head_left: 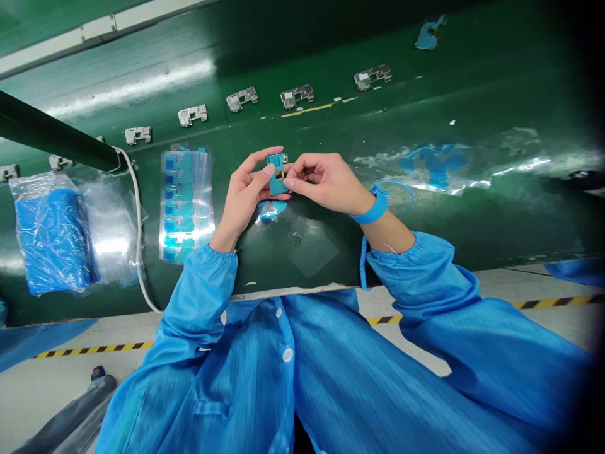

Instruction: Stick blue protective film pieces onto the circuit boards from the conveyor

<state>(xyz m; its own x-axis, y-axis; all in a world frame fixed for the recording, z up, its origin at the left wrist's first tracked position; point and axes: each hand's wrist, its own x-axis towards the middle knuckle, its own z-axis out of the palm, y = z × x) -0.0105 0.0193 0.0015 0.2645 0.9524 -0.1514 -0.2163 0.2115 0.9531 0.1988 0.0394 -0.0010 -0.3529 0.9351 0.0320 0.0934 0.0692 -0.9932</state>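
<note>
Green workbench [472, 230] stretches before the person's blue coat [340, 359]; a clear sheet of blue films [182, 205] lies on it at left; the left hand [243, 195] and right hand [333, 181] meet above it, left thumb and fingers pinching a small circuit board [275, 187], right fingertips curled nearly together at its edge, their hold unclear

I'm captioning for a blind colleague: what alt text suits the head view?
The left hand holds a small blue-faced part above a green bench while the right hand, wearing a blue wrist strap, touches its edge. A clear sheet of blue pieces lies left; grey parts form a row beyond.
</note>
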